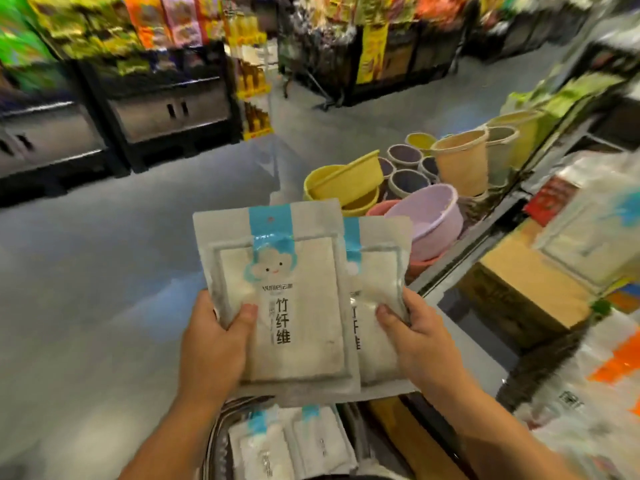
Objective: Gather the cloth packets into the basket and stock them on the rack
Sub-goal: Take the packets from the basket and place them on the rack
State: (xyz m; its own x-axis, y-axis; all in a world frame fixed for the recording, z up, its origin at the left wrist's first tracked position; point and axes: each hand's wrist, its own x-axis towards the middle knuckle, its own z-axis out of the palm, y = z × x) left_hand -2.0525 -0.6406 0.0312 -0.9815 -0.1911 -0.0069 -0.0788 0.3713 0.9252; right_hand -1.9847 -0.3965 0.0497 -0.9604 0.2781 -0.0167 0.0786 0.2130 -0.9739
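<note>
I hold up two white cloth packets with blue top bands, overlapping in front of me. My left hand grips the front packet at its lower left, thumb on its face. My right hand grips the rear packet at its right side. Below them the basket holds more of the same packets. The rack runs along my right, with similar white packets on its shelf.
Stacked plastic basins and buckets stand on the floor by the rack's far end. A cardboard box sits on a lower shelf. Dark cabinets with goods line the far side of a grey aisle floor.
</note>
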